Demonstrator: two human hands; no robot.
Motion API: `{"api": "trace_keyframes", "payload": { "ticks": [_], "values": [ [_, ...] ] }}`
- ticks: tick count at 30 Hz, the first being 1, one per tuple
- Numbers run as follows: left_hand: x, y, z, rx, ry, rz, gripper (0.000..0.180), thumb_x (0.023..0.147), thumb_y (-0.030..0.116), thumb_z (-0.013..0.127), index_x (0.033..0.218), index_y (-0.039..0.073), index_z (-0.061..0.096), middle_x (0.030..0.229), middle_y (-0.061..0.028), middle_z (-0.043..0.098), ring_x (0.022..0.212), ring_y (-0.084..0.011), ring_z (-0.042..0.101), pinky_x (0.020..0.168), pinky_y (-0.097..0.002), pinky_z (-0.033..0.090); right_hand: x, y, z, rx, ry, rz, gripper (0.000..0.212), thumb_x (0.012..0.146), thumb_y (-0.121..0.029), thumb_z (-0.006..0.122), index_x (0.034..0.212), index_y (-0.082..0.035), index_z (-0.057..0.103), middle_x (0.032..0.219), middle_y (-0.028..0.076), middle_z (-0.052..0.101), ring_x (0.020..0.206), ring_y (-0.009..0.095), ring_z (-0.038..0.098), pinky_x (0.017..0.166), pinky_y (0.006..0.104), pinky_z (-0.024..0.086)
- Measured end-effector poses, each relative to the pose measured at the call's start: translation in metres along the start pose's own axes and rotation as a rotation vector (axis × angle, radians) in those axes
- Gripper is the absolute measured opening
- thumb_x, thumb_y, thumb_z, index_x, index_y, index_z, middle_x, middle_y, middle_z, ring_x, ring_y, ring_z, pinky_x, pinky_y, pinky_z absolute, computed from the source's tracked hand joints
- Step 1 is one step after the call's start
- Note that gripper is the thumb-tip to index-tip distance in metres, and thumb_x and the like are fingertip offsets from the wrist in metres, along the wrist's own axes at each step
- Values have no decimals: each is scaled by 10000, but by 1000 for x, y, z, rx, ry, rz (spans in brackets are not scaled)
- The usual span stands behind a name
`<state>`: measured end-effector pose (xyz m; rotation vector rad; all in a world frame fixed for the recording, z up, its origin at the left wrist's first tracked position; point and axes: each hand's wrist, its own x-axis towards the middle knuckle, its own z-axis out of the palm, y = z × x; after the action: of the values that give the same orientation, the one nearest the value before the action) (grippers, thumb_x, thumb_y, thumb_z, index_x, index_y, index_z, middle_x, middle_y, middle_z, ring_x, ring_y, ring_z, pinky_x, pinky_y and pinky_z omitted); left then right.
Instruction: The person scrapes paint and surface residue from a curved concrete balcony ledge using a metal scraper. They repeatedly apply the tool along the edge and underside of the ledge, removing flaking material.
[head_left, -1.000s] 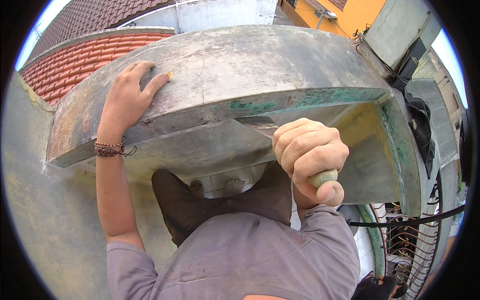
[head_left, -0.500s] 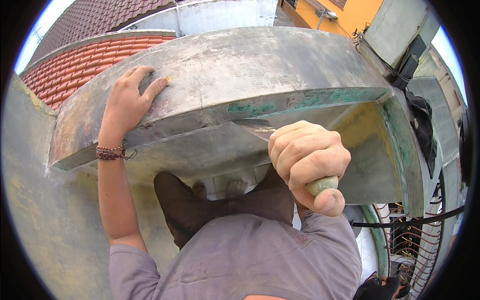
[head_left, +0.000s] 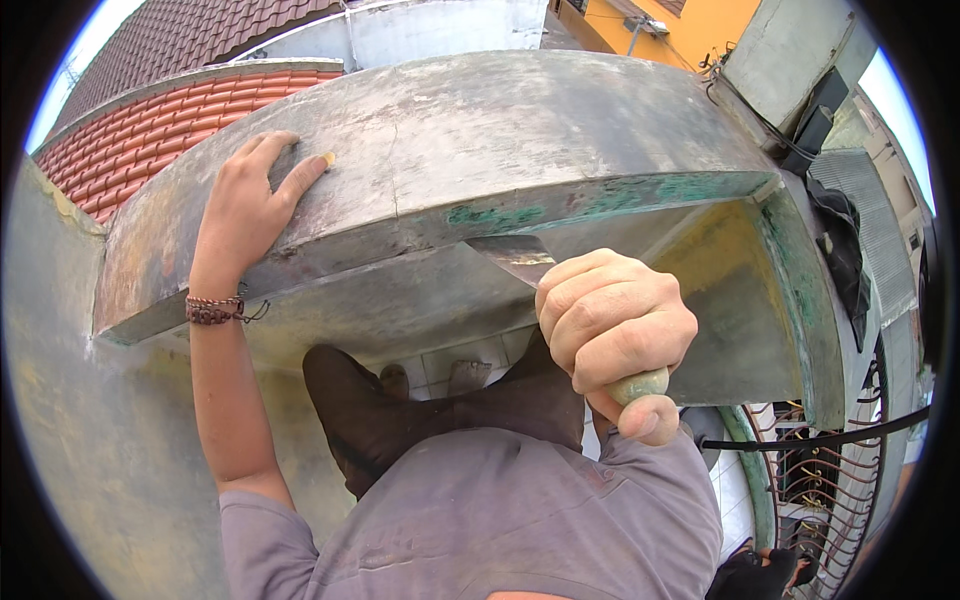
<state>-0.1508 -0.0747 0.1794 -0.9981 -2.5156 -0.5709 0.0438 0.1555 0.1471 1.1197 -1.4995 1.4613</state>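
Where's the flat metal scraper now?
Just right of centre in the head view, the flat metal scraper juts leftward from the right hand, near the curved grey concrete ledge.

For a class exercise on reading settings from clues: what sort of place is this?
Probably an outdoor balcony or terrace: there is a worn concrete parapet, with red roof tiles beyond and open sky at the picture's edges.

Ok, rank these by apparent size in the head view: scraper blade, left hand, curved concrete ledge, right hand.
Largest to smallest:
1. Curved concrete ledge
2. Right hand, perhaps enlarged by nearness to the camera
3. Left hand
4. Scraper blade
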Motion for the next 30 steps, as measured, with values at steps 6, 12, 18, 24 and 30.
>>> {"api": "trace_keyframes", "payload": {
  "ticks": [6,12,18,24,30],
  "values": [
    [-2,0,-1,5,4,8,536,884,427,629,1115,-57,630,1140,-230,632,1064,-374,602,932,-410,457,-1,-5,1,23,-57,-82,435,869,-378,595,646,-5,561,515,52,470,368,148,391,346,274,283],
    [-2,-1,0,9,17,12,545,887,431,627,1119,-62,628,1144,-232,632,1074,-379,598,933,-410,459,3,-8,1,-5,-95,-92,432,866,-380,596,643,-12,558,516,49,466,366,144,385,343,274,278],
    [-2,1,-1,4,6,2,557,883,445,630,1120,-60,629,1143,-235,632,1069,-375,602,928,-413,464,3,-10,1,2,-103,-107,425,861,-371,600,645,-8,559,515,50,463,369,145,385,349,272,282],
    [-2,0,-1,3,-4,-13,563,876,454,637,1122,-51,633,1143,-231,635,1063,-370,607,922,-412,468,-3,-3,5,30,-40,-68,426,866,-364,598,645,-2,560,508,52,459,365,147,379,349,273,280],
    [-2,-1,0,19,-8,-12,564,877,458,633,1125,-48,634,1145,-228,634,1065,-370,606,922,-417,469,-1,-1,4,-9,-59,-62,424,857,-372,607,647,-5,564,516,55,469,370,146,389,349,274,280]
  ]
}}
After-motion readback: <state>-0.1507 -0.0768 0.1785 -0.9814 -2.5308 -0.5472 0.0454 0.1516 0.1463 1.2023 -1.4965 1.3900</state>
